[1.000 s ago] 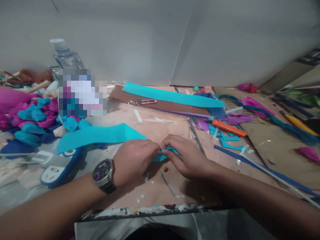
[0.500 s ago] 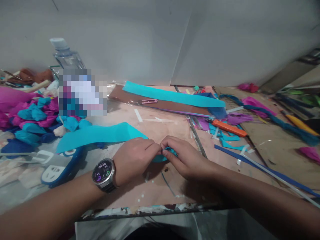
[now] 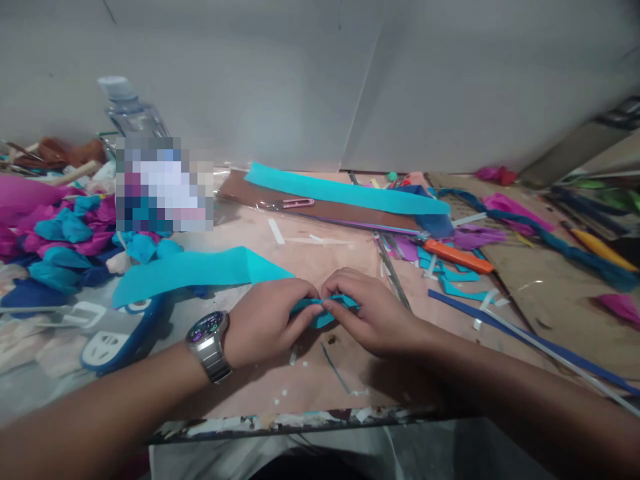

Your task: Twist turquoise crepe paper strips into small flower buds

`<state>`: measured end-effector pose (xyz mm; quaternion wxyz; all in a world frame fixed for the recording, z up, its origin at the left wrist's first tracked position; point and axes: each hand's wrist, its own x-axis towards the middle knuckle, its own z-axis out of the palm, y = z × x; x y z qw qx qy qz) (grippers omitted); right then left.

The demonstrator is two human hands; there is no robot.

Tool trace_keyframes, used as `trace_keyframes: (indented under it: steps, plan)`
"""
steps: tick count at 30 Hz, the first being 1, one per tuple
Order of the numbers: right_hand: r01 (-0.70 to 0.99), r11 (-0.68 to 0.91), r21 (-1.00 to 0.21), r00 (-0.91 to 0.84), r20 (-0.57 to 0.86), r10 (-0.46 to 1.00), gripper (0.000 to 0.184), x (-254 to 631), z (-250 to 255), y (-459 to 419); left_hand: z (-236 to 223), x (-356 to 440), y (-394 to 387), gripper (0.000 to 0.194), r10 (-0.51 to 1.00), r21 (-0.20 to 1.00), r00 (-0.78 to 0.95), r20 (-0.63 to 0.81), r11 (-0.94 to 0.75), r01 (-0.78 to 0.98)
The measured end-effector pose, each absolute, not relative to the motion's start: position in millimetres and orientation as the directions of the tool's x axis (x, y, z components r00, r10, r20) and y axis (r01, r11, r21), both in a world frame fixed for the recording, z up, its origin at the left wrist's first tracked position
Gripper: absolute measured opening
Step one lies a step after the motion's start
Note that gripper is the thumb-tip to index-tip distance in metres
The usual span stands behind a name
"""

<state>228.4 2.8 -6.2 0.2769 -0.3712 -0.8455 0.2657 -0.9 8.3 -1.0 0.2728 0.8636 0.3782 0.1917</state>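
Between my two hands is the gathered end of a turquoise crepe paper strip (image 3: 200, 272), whose long flat part stretches left across the table. My left hand (image 3: 273, 313), with a watch (image 3: 209, 333) on its wrist, pinches the strip between thumb and fingers. Close against it, my right hand (image 3: 370, 313) pinches the same folded paper. Thumbs and fingertips of both hands nearly meet over the fold. Some of the paper (image 3: 324, 317) bulges out below the fingertips; the rest of the fold is partly hidden by the fingers.
Crumpled blue and pink paper pieces (image 3: 65, 227) and a bottle (image 3: 135, 117) are at left. Behind lie another turquoise strip (image 3: 345, 190) and a pink-handled cutter (image 3: 299, 203). An orange cutter (image 3: 459, 256) and paper scraps lie right. A blue-and-white object (image 3: 123, 337) lies near my left forearm.
My left hand has rolled, its thumb now showing along the fold and the watch face turning away. More of the gathered turquoise paper shows between my hands.
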Motion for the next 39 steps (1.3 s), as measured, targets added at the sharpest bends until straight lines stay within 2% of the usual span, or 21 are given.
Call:
trace_keyframes:
  steps: [4,9,16,24,29,35,39]
  plan:
    - [0.482,0.597,-0.641,-0.577,0.281,0.767,0.006,227.2,-5.9,2.8,-0.4,0.3,8.2,0.018,0.771,0.665,0.626,0.117,-0.529,0.527]
    - [0.486,0.578,-0.656,-0.609,0.22,0.762,0.006,225.1,-4.8,1.6,-2.0,-0.5,6.4,0.021,0.74,0.609,0.653,0.161,-0.595,0.524]
    - [0.454,0.515,-0.727,-0.568,0.209,0.796,0.008,230.2,-6.2,4.0,1.3,-4.1,8.4,0.016,0.745,0.626,0.643,0.178,-0.59,0.51]
    - [0.486,0.564,-0.667,-0.61,0.203,0.766,0.004,228.7,-7.5,5.2,-4.1,-3.6,7.9,0.016,0.729,0.572,0.663,0.172,-0.622,0.535]
    - [0.49,0.529,-0.693,-0.587,0.187,0.788,0.004,231.2,-8.2,7.7,-1.9,-5.2,10.1,0.018,0.724,0.541,0.667,0.178,-0.638,0.548]
    - [0.475,0.478,-0.739,-0.538,0.186,0.822,0.007,243.6,-3.6,22.2,1.0,-11.3,20.3,0.022,0.784,0.466,0.591,0.192,-0.602,0.648]
    - [0.474,0.436,-0.765,-0.489,0.183,0.853,0.012,255.5,1.5,35.6,6.6,-15.3,26.9,0.024,0.822,0.521,0.524,0.223,-0.554,0.649]
